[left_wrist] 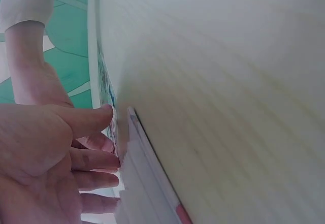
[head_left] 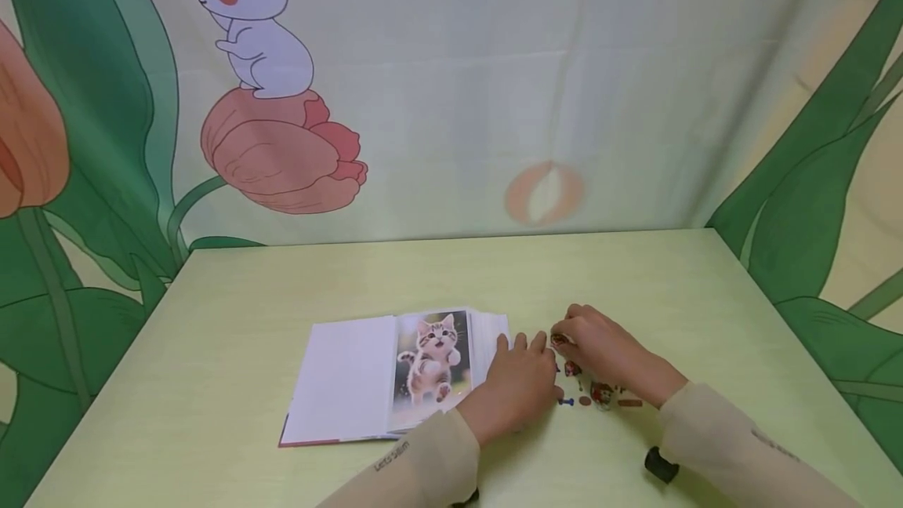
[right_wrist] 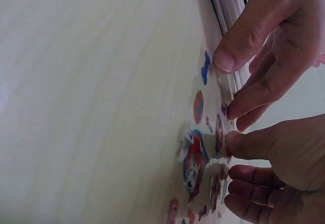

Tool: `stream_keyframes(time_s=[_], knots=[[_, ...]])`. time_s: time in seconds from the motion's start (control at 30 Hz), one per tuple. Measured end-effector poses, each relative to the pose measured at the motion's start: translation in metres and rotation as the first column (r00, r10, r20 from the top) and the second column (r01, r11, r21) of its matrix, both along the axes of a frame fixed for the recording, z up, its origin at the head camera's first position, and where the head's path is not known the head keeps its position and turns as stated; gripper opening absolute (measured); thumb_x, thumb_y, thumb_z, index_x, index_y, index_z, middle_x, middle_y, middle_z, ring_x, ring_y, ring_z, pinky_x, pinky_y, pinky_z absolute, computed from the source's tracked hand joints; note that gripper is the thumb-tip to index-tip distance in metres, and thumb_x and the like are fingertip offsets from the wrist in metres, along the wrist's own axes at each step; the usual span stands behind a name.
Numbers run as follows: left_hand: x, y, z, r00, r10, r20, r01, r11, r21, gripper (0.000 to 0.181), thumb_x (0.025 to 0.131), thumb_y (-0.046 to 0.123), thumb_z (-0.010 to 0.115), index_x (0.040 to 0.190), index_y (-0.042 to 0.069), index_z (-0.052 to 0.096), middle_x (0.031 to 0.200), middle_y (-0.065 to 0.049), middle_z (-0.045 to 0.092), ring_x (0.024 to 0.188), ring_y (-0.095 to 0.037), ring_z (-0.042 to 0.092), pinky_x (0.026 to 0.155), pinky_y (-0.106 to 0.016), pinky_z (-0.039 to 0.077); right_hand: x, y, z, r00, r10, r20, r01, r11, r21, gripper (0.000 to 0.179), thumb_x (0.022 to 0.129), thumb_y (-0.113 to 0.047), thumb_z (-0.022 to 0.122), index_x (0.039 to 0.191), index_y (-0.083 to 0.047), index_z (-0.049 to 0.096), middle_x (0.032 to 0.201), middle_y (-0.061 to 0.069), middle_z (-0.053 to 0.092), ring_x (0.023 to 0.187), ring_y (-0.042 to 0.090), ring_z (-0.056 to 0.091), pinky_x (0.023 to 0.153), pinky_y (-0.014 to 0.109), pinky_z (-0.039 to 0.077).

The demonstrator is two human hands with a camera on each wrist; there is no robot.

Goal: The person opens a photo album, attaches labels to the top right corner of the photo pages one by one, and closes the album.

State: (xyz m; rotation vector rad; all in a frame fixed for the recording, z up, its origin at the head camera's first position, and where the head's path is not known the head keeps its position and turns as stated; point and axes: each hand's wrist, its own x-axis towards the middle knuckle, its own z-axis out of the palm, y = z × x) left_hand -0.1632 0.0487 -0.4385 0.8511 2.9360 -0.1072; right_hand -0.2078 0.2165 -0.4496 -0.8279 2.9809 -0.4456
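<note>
Okay, coming in from my remote seat, and closest to me on the right is a small black object (head_left: pixel 661 465) at the underside of the right sleeve (head_left: pixel 741 445), which is beige with dark lettering. The left sleeve (head_left: pixel 423 461) matches it, reaching in from the near side.

Just beyond, the cartoon stickers (head_left: pixel 601 394) lie on the pale wood-grain table (head_left: pixel 212 382), right of the album: I pick out a blue bone (head_left: pixel 566 401), a reddish oval (head_left: pixel 585 400), a puppy figure in red and a reddish-brown bar (head_left: pixel 630 403) at the right end.

Left hand (head_left: pixel 520 382) now: it grips nothing, fingers extended and spread between the album and the stickers, its thumb just beside the blue bone in my right wrist view. Whether those fingertips press the album's edge, I can't tell.

Left of it, the album (head_left: pixel 349 382) lies open, blank white on the left side, a kitten picture (head_left: pixel 432 363) on the right.

A touch farther, the right hand (head_left: pixel 600 343) has fingers curled, pinching a small round sticker (head_left: pixel 560 339) at the far left of the group.

Behind the table's far edge hangs a backdrop (head_left: pixel 437 100), with a white rabbit (head_left: pixel 271 45) sitting on a pink tulip (head_left: pixel 282 151).
</note>
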Motion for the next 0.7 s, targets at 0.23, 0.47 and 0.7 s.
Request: stream_keyframes(time_s=[0.23, 0.47, 0.7], knots=[[-0.0038, 0.0006, 0.0011, 1.0, 0.005, -0.003, -0.005, 1.0, -0.021, 0.058, 0.098, 0.051, 0.066, 0.142, 0.013, 0.061, 0.14, -0.002, 0.057, 0.125, -0.023, 0.052, 0.106, -0.048, 0.043, -0.0067, -0.0001, -0.0051, 1.0, 0.009, 0.004, -0.009, 1.0, 0.01, 0.013, 0.093, -0.005, 0.076, 0.105, -0.001, 0.078, 0.09, 0.002, 0.06, 0.079, 0.015, 0.051, 0.07, 0.03, 0.05], [-0.0061, 0.0003, -0.0003, 1.0, 0.008, 0.015, -0.008, 1.0, -0.007, 0.059, 0.099, 0.05, 0.066, 0.144, 0.013, 0.059, 0.145, -0.003, 0.057, 0.128, -0.024, 0.053, 0.108, -0.05, 0.043, -0.0062, -0.0009, -0.0047, 1.0, 0.0, 0.027, 0.0, 1.0, -0.01, 0.014, 0.092, -0.004, 0.077, 0.105, 0.0, 0.077, 0.092, 0.003, 0.061, 0.08, 0.015, 0.053, 0.072, 0.031, 0.052], [-0.006, 0.0015, -0.0023, 0.999, 0.031, 0.036, -0.032, 0.999, 0.025, 0.06, 0.098, 0.049, 0.068, 0.145, 0.014, 0.057, 0.147, -0.002, 0.056, 0.132, -0.025, 0.051, 0.11, -0.054, 0.042, -0.0064, -0.0011, -0.0037, 0.998, -0.014, 0.062, 0.015, 1.0, -0.018, 0.016, 0.093, -0.005, 0.076, 0.108, 0.0, 0.076, 0.095, 0.003, 0.061, 0.082, 0.015, 0.054, 0.075, 0.033, 0.054]])
